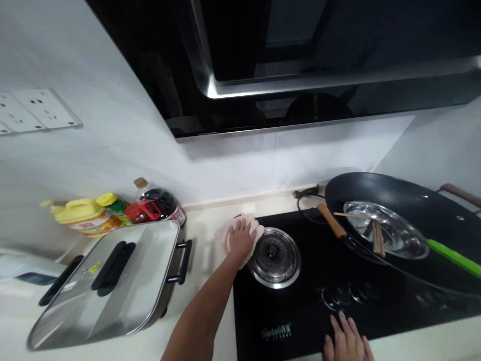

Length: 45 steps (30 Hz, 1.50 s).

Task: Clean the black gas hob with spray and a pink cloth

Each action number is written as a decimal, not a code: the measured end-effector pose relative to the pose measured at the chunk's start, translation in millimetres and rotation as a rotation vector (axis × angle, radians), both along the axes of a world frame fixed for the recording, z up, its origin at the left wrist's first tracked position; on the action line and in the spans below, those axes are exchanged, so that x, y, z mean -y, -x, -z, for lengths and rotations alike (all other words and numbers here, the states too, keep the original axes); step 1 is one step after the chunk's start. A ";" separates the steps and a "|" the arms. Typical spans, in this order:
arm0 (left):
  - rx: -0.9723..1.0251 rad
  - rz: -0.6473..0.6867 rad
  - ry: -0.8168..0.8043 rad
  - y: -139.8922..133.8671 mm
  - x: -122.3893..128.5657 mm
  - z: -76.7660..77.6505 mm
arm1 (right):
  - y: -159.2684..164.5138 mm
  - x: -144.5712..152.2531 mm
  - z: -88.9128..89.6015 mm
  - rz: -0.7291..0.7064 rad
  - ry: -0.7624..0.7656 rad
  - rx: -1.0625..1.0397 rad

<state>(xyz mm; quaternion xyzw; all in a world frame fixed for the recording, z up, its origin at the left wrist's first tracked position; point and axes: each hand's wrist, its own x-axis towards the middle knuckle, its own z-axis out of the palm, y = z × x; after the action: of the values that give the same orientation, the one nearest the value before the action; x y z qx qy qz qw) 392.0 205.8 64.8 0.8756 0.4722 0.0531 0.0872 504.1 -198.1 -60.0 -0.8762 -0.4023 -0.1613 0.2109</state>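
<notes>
A pale pink cloth (222, 235) lies bunched over the left edge of the black gas hob (285, 311). On top of it presses my left hand (240, 238), its fingers curled into the fabric. The round steel burner (275, 257) is just to the right of the cloth. My right hand (347, 341) rests at the hob's front edge with fingers spread and holds nothing. Just beyond its fingertips are the dark control knobs (334, 297).
A large wok (406, 200) on the right holds a steel dish (406, 245) and a green-handled utensil (453, 256). Left stands a lidded electric pan (146, 281), with bottles (161, 200) behind. The range hood (240, 113) overhangs the hob; a black cable (306, 193) lies behind.
</notes>
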 end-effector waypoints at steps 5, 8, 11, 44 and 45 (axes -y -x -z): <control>0.008 -0.051 0.002 23.2 44.2 4.5 | 9.4 -3.0 -24.3 -0.033 0.016 0.038; 0.010 -0.071 -0.005 44.9 74.5 6.4 | 14.6 -6.8 -37.7 -0.027 0.014 0.019; 0.024 -0.035 -0.012 65.6 119.6 10.0 | 16.8 -10.6 -45.5 0.000 0.031 0.009; 0.158 0.203 -0.489 278.7 130.8 82.7 | 127.8 -75.8 -87.9 -0.446 0.440 -0.328; 0.142 0.195 -0.494 280.5 130.7 84.1 | 122.0 -80.6 -89.2 -0.450 0.437 -0.315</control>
<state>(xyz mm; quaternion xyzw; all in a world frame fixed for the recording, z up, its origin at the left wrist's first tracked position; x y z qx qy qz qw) 111.5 75.1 -19.4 0.9056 0.3511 0.2195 -0.0915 382.1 -117.5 29.1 -0.8042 -0.5728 0.1162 0.1080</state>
